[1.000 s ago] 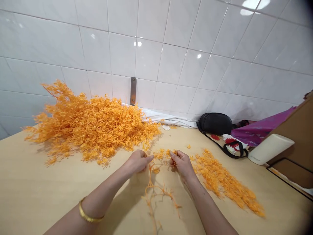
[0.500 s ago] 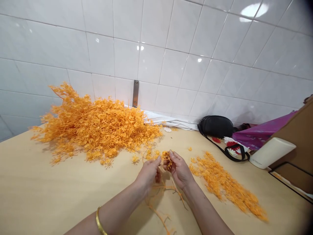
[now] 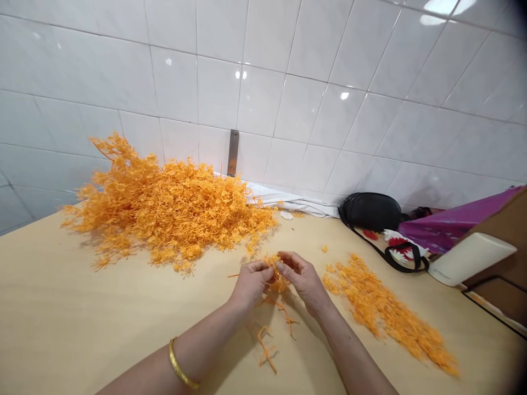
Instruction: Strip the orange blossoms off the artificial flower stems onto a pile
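Note:
My left hand [image 3: 250,286] is closed, thumb and fingers pinching a small orange artificial flower sprig [image 3: 272,260]. Close beside it, my right hand [image 3: 303,280] grips the same sprig from the other side, its fingers curled over the top. Part of the sprig is hidden by the fingers. Below the hands, thin orange stems [image 3: 265,351] with few or no flowers show; I cannot tell whether the upper one hangs from the sprig. A large heap of orange artificial flower sprigs [image 3: 177,211] lies to the left, and a long low pile of small orange flowers [image 3: 385,307] lies to the right.
A white tiled wall [image 3: 263,104] rises behind the table [image 3: 102,323]. At the right are a black bag [image 3: 373,211] with a strap, red and white flowers [image 3: 398,247], purple cloth [image 3: 448,219], a cream bottle-like object [image 3: 471,259] and brown cardboard [image 3: 504,269]. White cloth [image 3: 292,200] runs along the back.
My hands have come closer together around the sprig, and the right fingers now reach over it. The orange stems below have shifted. The whole view has moved slightly.

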The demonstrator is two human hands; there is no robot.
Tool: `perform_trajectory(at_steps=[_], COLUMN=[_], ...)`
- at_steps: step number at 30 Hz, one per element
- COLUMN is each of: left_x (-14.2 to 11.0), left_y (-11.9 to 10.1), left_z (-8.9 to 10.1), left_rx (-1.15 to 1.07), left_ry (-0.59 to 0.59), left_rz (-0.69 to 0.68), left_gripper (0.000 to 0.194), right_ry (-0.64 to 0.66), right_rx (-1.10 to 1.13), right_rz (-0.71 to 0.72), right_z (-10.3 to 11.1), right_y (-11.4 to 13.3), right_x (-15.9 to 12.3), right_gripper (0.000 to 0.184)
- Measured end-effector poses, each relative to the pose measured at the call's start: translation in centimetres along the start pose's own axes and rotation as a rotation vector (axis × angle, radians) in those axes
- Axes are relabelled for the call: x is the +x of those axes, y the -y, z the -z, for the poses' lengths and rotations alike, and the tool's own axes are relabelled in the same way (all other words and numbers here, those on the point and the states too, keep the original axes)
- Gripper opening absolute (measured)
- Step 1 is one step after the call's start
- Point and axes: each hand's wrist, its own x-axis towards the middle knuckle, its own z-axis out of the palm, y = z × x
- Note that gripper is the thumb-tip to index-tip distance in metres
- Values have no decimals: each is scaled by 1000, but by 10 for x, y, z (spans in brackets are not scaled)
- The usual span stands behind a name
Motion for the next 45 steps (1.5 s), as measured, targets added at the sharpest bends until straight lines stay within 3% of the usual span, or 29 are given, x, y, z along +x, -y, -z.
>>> perform_trajectory(at_steps=[3,5,11,13,16,18,21,25,28,33,42,45], left_x=[-3,-2,0,-3,-7,-7,-2,3,3,1,6,4], left_y=[4,5,0,-2,-1,1,4,4,3,6,15,13], left_z=[-3,-2,-1,-2,-3,-3,1,5,5,3,6,6], left_rx=[44,63,61,56,81,82,32,30,113,250,442,512], left_ry=[87,112,192,204,212,194,139,115,110,136,86,86], left_rz=[-1,-15,-89,-78,-58,-50,-11,13,-35,-124,-242,-330], left_gripper=[11,14,18,17,17,18,17,16,17,10,12,15], right_ry=[68,40,-264,-369,-649,-721,-497,-158,12,272,255,152], right_rx=[68,99,122,169,327,368,295,224,152,66,49,63], right_rz=[-18,-31,-15,-38,-165,-221,-210,-262,-290,-211,-197,-218], right_z=[-3,-4,-4,4,25,36,35,21,18,17,13,14], right_y=[-1,-4,-13,-14,-10,-6,0,4,4,4,0,-7], right_x=[-2,-3,6,11,19,20,16,8,3,-2,-2,1], right_gripper=[26,25,29,28,26,23,16,24,26,27,26,25])
